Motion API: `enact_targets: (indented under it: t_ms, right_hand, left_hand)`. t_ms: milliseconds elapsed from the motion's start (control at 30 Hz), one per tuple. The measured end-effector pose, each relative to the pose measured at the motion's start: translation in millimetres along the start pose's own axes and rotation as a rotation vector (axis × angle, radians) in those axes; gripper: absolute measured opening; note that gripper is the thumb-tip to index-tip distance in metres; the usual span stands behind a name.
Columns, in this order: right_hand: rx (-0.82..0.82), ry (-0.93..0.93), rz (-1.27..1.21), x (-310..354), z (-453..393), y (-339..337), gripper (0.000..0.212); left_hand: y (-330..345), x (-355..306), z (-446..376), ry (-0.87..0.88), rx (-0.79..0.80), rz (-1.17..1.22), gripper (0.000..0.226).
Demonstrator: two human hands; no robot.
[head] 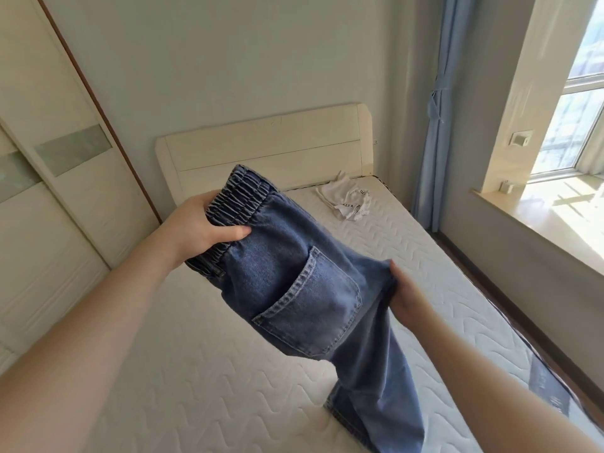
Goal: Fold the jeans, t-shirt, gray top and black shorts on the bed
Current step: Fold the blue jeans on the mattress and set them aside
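Now the jeans (pixel 294 282) hang above the bed (pixel 196 371), the left hand (pixel 199 223) gripping the elastic waistband, the right hand (pixel 405 295) pinching the seat edge; the denim looks soft but rather heavy, so the waistband seems the best hold.

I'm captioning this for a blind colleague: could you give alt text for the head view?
A person holds blue jeans above a bare white mattress, left hand gripping the elastic waistband, right hand gripping the seat edge, legs trailing onto the bed. A crumpled white t-shirt lies near the headboard.
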State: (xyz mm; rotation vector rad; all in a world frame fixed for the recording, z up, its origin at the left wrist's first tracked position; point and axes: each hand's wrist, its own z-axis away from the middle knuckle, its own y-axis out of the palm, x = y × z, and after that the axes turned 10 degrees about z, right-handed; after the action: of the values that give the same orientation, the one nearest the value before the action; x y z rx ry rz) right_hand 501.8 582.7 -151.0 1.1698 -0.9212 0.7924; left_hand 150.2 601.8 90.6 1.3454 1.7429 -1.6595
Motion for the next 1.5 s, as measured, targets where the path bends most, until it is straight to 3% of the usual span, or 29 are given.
enact_targets:
  t_ms: [133, 367, 533, 700, 833, 1100, 1267, 1500]
  right_hand:
    - [0.029, -0.208, 0.088, 72, 5, -24, 0.027]
    - [-0.162, -0.429, 0.286, 186, 36, -45, 0.025]
    - [-0.229, -0.597, 0.382, 245, 63, -43, 0.027]
    - [-0.179, -0.606, 0.424, 264, 73, -50, 0.016]
    - [-0.173, -0.437, 0.549, 219, 57, -69, 0.027]
    - [-0.053, 0.121, 0.743, 10, 32, -113, 0.035]
    - [0.032, 0.322, 0.796, -90, 26, -95, 0.033]
    - [0.153, 0.455, 0.836, -172, 23, -23, 0.034]
  left_hand:
    - [6, 4, -2, -0.062, -0.052, 0.147, 0.044]
    - [41, 7, -17, -0.117, -0.06, 0.416, 0.056]
    - [74, 9, -22, -0.17, -0.004, 0.602, 0.038]
    - [108, 38, -18, -0.27, 0.045, 0.77, 0.062]
    - [148, 90, 13, -0.378, 0.029, 0.859, 0.043]
    - [218, 230, 147, -0.802, -0.061, 0.79, 0.041]
    - [214, 280, 219, -0.957, -0.156, 0.779, 0.048]
    - [168, 327, 299, -1.088, -0.286, 0.868, 0.048]
